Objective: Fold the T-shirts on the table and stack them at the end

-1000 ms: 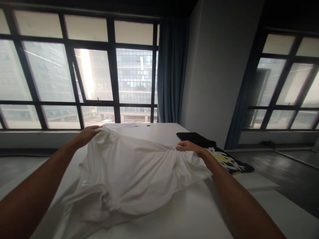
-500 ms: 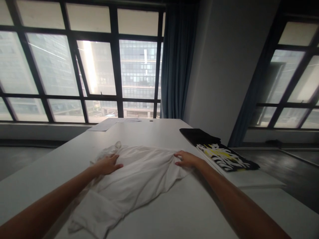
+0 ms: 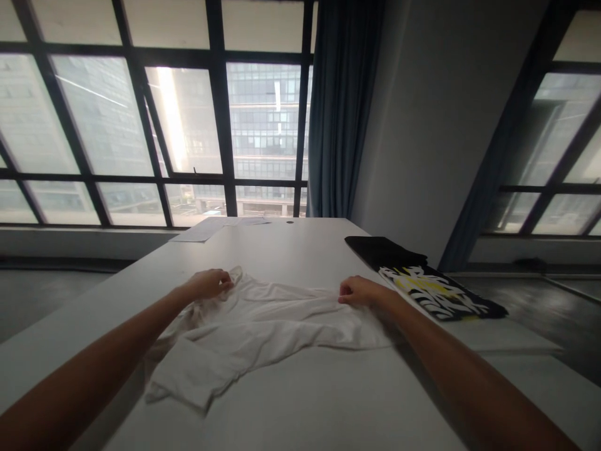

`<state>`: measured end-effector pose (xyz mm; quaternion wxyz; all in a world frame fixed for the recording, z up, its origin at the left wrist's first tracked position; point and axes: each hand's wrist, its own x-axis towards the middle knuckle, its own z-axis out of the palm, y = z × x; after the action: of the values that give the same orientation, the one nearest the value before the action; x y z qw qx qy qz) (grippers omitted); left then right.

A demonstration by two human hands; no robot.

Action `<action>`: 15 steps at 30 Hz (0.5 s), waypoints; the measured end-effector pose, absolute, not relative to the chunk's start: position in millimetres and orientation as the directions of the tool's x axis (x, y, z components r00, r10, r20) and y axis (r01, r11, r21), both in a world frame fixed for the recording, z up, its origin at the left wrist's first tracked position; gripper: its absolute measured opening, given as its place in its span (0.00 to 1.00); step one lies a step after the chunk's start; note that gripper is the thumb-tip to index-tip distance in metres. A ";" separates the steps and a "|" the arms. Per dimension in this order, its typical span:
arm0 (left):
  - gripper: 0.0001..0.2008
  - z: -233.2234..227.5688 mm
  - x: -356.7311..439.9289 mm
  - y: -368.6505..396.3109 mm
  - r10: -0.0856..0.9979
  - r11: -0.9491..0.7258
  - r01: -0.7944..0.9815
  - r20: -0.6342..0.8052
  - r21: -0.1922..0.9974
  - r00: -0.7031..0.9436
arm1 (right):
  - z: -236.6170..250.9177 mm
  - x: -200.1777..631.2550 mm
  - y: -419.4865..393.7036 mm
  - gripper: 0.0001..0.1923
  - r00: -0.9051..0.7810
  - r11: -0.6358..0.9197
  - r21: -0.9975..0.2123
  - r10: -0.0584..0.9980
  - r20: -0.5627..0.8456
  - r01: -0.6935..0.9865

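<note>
A crumpled white T-shirt (image 3: 277, 326) lies spread across the white table (image 3: 305, 401), with folds running from side to side. At its far left, beside a bunched edge, my left hand (image 3: 212, 284) is closed with the fingers pinching the cloth. My right hand (image 3: 360, 292) grips the shirt's far right edge, its fingertips curled in. A sleeve-like flap of the shirt points toward me at the lower left. Some cloth under my left forearm is hidden.
A folded black garment (image 3: 385, 250) with a white and yellow print lies at the table's right side. Paper sheets (image 3: 201, 230) rest at the far left end, near a small round hole (image 3: 290, 222). Windows and a blue curtain (image 3: 340, 125) stand beyond.
Both hands have gone from looser, more spread fingers to a closed grip. The shirt's near edge has drawn away from me, and its right part has spread farther right.
</note>
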<state>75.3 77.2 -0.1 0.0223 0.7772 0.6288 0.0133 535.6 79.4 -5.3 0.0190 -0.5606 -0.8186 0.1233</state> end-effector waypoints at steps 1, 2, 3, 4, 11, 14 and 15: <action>0.22 -2.3 79.5 84.8 0.984 -0.179 0.983 0.022 0.039 0.178 | -4.9 534.5 80.8 0.12 -0.377 0.349 -0.230 0.922 -0.090 0.908; 0.23 -5.0 83.2 92.8 0.988 -0.155 0.987 0.031 0.036 0.154 | -3.4 534.5 82.8 0.12 -0.386 0.357 -0.245 0.919 -0.079 0.901; 0.24 -7.4 86.0 101.0 0.990 -0.138 0.990 0.024 0.039 0.137 | -0.9 535.5 85.5 0.11 -0.393 0.362 -0.264 0.917 -0.073 0.894; 0.23 -8.5 88.0 109.4 0.992 -0.128 0.991 0.013 0.043 0.127 | 2.2 537.2 88.6 0.11 -0.399 0.365 -0.281 0.914 -0.070 0.887; 0.12 37.9 82.1 177.8 0.995 -0.089 0.979 -0.019 0.184 0.094 | 25.2 548.0 111.7 0.15 -0.435 0.256 -0.512 0.860 -0.268 0.820; 0.20 53.9 83.9 198.3 0.996 -0.043 0.970 0.081 0.239 0.025 | 26.5 540.0 114.8 0.16 -0.432 0.223 -0.515 0.840 -0.330 0.828; 0.24 52.6 86.7 199.8 0.993 -0.034 0.969 0.122 0.246 0.004 | 25.0 535.5 114.3 0.16 -0.427 0.239 -0.480 0.841 -0.332 0.844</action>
<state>86.7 199.8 52.6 0.0455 0.7070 0.6936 0.1307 535.5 114.3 25.0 -0.0027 -0.5353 -0.7870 0.3066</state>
